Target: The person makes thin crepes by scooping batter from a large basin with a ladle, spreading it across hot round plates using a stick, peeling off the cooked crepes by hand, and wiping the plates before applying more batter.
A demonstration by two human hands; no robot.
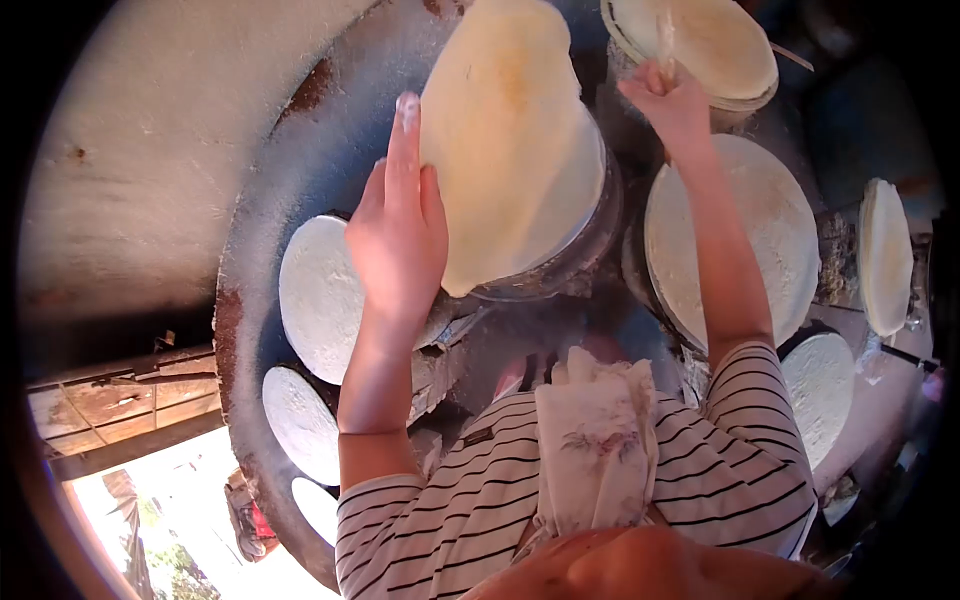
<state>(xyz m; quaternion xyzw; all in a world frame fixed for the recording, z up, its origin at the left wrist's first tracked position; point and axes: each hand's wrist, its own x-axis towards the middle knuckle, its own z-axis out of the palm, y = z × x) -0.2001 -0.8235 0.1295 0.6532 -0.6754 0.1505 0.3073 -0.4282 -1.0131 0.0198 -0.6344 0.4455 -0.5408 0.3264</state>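
Note:
A large thin sheet of pale dough [515,150] with a browned patch lies over a round dark base [600,220] at the top centre. Along its left edge is my left hand [398,225], its fingers stretched and white powder on one fingertip. My right hand [672,100] is closed at the upper right, in front of a stack of round flat sheets [720,50]. A blurred, pale thing shows at its fingertips, too unclear to name. Below that hand sits a wide round white disc [735,230].
More pale discs stand at the left [322,300], lower left [300,425], lower right [820,395] and far right [885,255]. A curved, powder-dusted metal rim [245,290] runs down the left side. Bright light enters at the lower left.

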